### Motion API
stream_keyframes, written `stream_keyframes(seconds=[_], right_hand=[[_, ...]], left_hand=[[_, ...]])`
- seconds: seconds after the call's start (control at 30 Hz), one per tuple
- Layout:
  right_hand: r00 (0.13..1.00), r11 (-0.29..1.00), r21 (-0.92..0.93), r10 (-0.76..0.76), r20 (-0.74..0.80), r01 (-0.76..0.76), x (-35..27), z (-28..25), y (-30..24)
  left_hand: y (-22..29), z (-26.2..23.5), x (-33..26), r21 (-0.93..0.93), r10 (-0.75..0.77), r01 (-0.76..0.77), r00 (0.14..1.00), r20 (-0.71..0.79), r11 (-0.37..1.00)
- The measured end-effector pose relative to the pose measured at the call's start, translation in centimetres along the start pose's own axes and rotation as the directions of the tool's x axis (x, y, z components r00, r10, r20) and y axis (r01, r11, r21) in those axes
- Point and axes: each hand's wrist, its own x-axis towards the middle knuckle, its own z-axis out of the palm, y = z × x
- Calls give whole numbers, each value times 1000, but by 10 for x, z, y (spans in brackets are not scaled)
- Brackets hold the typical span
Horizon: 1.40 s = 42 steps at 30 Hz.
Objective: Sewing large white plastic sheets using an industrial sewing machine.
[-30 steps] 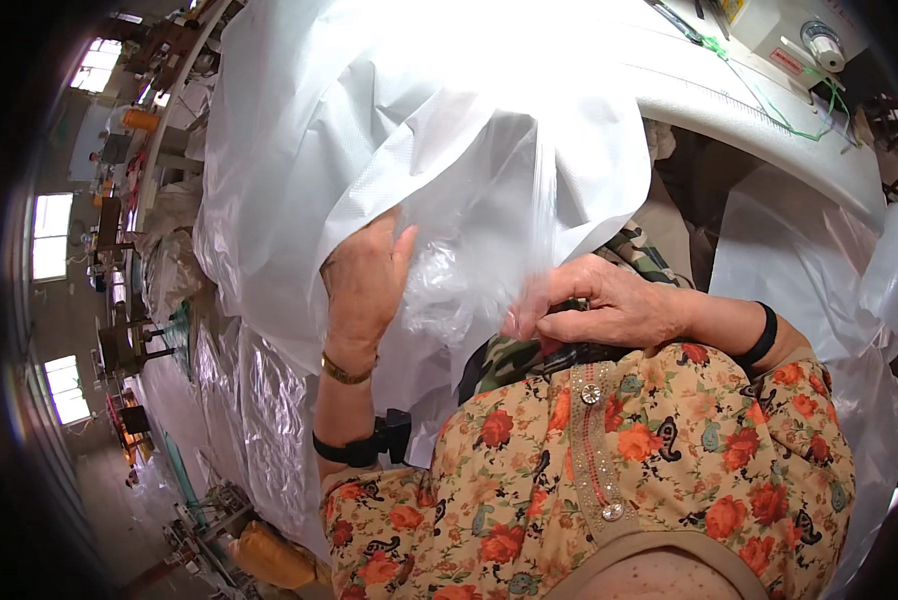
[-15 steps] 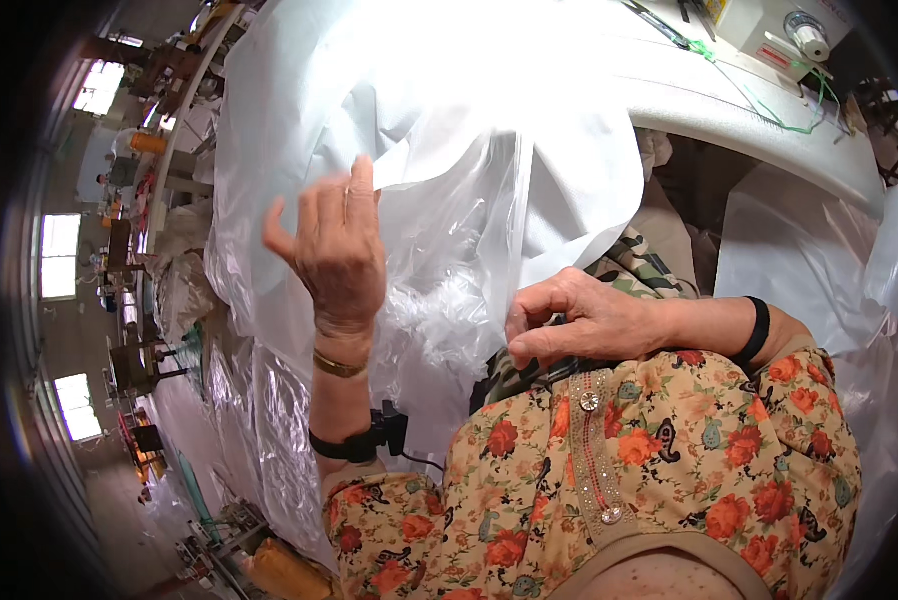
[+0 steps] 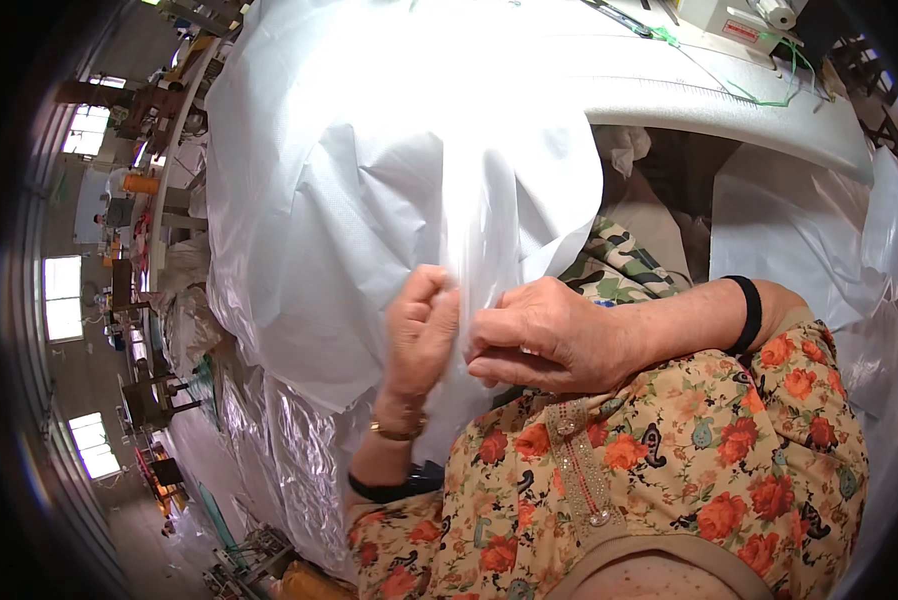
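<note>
The sheet (image 3: 319, 225) fans from nine to twelve o'clock of the hands, apparently part-gathered with folds left loose, the right hand (image 3: 549, 335) pinching its edge, the left hand (image 3: 421, 332) curled, blurred, its grip unclear.

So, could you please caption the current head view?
Left hand and right hand close together at draped white sheeting.

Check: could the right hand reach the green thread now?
Probably, by stretching: nothing seems to block the right hand from the green thread on the white table, though that hand seems closed on plastic sheeting.
</note>
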Motion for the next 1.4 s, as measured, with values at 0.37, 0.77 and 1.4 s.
stream_keyframes(seconds=[0.37, 0.77, 1.4], right_hand=[[896, 907, -411, 107, 431, 90, 1, 2, 5], [950, 951, -282, 36, -311, -128, -17, -20, 35], [928, 695, -675, 371, 40, -249, 27, -11, 76]], left_hand=[[-11, 20, 5, -446, -101, 123, 992, 71, 886], [-13, 6, 5, -461, -235, 175, 969, -75, 870], [-10, 1, 2, -490, -178, 87, 974, -143, 868]])
